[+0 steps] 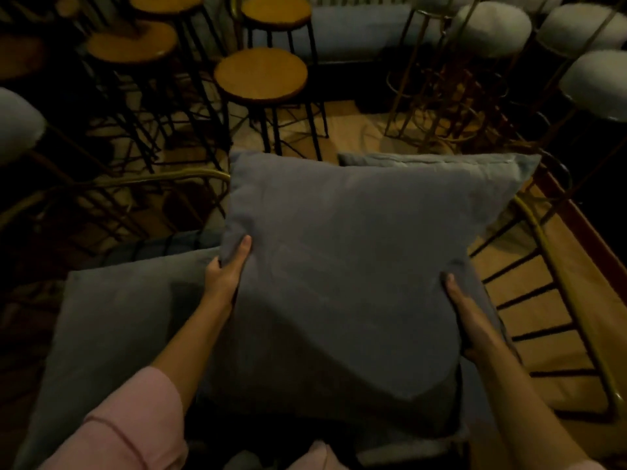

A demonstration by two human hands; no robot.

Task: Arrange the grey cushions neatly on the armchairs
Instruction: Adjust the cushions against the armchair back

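A large grey cushion (356,259) fills the middle of the view, held between both hands. My left hand (227,273) grips its left edge, thumb on the front face. My right hand (470,317) clamps its right edge, fingers hidden behind the fabric. Behind it, the top edge of a second grey cushion (424,160) shows. A third grey cushion (115,334) lies flat at the lower left, partly under my left forearm. The armchair's gold metal frame (556,283) with dark bars runs along the right.
Several round wooden stools (261,74) on black legs stand ahead and to the left. White padded bar stools (492,28) on gold legs crowd the upper right. A curved gold frame rail (135,181) crosses the left. The floor (353,130) is wooden.
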